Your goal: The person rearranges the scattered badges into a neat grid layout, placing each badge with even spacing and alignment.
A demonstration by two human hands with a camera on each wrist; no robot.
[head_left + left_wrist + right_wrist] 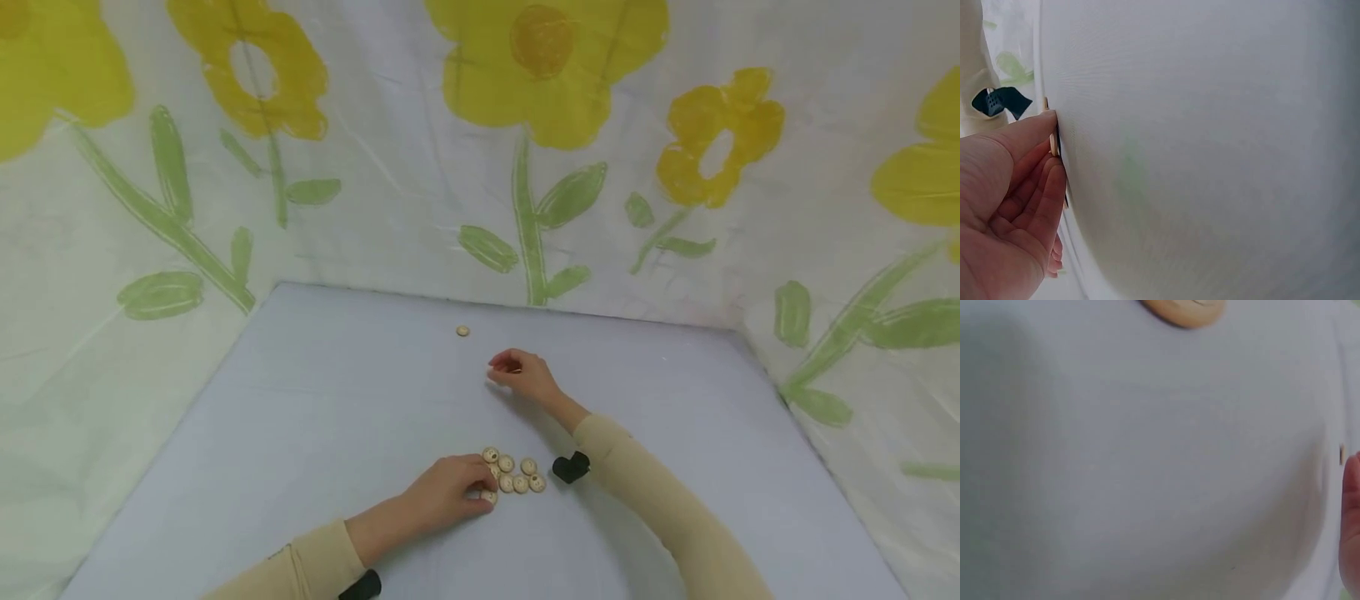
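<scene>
On the table, my left hand (446,496) curls at the left end of a group of round wooden discs (521,484) with dark markings. Thumb and fingers pinch one wooden disc (489,497) at its edge; the left wrist view shows that edge-on disc (1054,144) by the thumb. Farther out, my right hand (525,377) is raised over the table with bent fingers. Between them shows a thin tan edge (517,371), seemingly another wooden disc. Beyond that hand lies a single disc (462,331). Only a strip of the right hand (1350,525) enters the right wrist view.
The pale table (337,400) meets a white sheet (390,208) painted with yellow flowers at its far edge; sheets also rise at both sides. A black strap (572,467) hangs from the right sleeve, close to the disc group. Part of a disc (1188,309) tops the right wrist view.
</scene>
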